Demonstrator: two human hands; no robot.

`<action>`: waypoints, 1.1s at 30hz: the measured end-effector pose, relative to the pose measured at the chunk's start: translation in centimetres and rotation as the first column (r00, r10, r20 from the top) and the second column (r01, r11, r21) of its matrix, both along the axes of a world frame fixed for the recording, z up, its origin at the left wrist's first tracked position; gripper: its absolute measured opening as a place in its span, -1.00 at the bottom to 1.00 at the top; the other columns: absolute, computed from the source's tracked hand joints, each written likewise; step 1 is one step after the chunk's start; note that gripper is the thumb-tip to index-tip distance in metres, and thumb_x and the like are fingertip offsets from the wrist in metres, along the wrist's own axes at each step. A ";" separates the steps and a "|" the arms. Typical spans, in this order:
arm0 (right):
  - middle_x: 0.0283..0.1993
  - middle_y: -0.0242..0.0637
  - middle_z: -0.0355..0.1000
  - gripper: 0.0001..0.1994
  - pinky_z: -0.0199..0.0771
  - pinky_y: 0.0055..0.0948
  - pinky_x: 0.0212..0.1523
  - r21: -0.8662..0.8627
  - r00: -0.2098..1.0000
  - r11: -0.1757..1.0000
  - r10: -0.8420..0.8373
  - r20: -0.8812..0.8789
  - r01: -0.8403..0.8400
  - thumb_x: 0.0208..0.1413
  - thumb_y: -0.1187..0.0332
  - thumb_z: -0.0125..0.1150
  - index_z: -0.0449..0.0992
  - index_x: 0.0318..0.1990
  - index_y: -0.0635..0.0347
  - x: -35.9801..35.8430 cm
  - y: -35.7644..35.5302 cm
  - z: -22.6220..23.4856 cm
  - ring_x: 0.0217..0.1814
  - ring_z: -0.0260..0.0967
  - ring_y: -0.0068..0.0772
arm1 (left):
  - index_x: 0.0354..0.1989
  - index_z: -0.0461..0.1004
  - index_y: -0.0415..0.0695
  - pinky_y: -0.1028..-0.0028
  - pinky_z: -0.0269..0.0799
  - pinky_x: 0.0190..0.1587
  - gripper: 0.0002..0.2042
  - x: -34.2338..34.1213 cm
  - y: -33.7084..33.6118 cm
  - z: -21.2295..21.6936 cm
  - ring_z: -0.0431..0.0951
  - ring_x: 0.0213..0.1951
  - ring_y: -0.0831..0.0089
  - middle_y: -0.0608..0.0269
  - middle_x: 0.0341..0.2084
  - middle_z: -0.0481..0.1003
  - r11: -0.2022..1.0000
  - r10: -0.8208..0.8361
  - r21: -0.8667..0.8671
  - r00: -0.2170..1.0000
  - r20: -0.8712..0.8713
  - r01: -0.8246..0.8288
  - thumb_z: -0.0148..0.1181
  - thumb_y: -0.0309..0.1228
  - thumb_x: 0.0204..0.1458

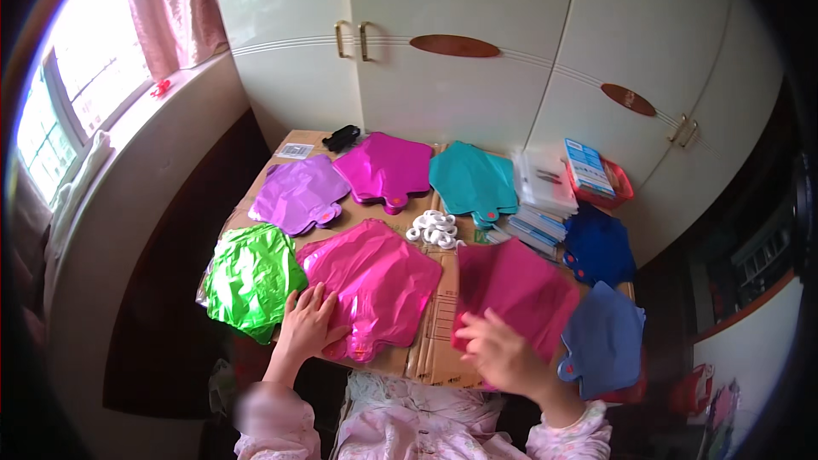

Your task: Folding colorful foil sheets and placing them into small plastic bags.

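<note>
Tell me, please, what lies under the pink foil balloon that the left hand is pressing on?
The pink foil balloon rests on flattened brown cardboard, which shows along its right edge. The left hand covers its lower left corner, beside the green balloon. Anything beneath the balloon's middle is hidden.

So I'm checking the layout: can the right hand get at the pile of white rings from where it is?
Probably yes: the right hand rests on the dark pink foil, and only flat foil and bare cardboard lie between it and the white rings.
</note>
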State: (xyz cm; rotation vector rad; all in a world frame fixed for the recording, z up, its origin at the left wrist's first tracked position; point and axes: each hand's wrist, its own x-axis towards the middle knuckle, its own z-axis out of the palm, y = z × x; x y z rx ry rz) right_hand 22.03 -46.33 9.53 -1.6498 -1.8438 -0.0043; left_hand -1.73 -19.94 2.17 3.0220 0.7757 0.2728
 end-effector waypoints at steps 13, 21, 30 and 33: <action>-0.04 -0.23 0.40 -0.71 0.18 -0.07 0.25 -0.184 0.998 0.982 -0.049 -0.050 0.039 0.03 0.14 0.25 0.47 -0.24 0.17 -1.0 -3.8 -7.9 0.20 0.26 -0.17 | 0.10 0.35 -0.14 0.16 0.04 0.28 -0.52 12.3 -11.1 -0.3 0.17 0.26 0.16 0.07 0.23 0.20 0.741 -0.664 -0.074 0.744 0.071 0.668 0.08 -0.14 0.04; -0.01 -0.07 0.39 -0.62 0.36 -0.19 0.05 -0.079 0.529 0.527 -0.811 0.251 0.846 -0.05 0.25 0.29 0.43 -0.12 0.28 6.9 -13.4 -7.8 0.06 0.33 -0.02 | 0.24 0.24 0.06 0.02 0.04 0.25 -0.36 13.4 -11.9 -0.8 0.13 0.27 -0.03 0.01 0.24 0.16 0.793 -0.609 -0.053 0.791 -0.051 0.607 0.11 0.06 -0.02; -0.36 -0.10 0.51 -0.85 0.49 -0.25 -0.32 -0.049 0.457 0.455 -0.879 0.132 0.889 -0.02 0.36 0.22 0.54 -0.34 0.23 8.6 -14.3 -10.5 -0.31 0.49 -0.08 | 0.22 0.25 0.01 -0.06 0.12 0.15 -0.34 14.4 -12.0 0.0 0.13 0.26 -0.03 -0.01 0.23 0.17 0.802 -0.590 0.000 0.792 -0.158 0.598 0.13 0.06 -0.04; -0.47 -0.10 0.49 -0.90 0.43 -0.26 -0.45 -0.073 0.416 0.418 -0.908 -0.048 0.905 -0.03 0.40 0.24 0.55 -0.40 0.23 8.6 -14.2 -9.7 -0.47 0.47 -0.08 | 0.19 0.27 -0.05 -0.06 0.16 0.12 -0.36 16.1 -12.9 2.4 0.15 0.25 0.01 0.01 0.22 0.18 0.752 -0.656 -0.019 0.745 -0.122 0.659 0.16 0.02 -0.04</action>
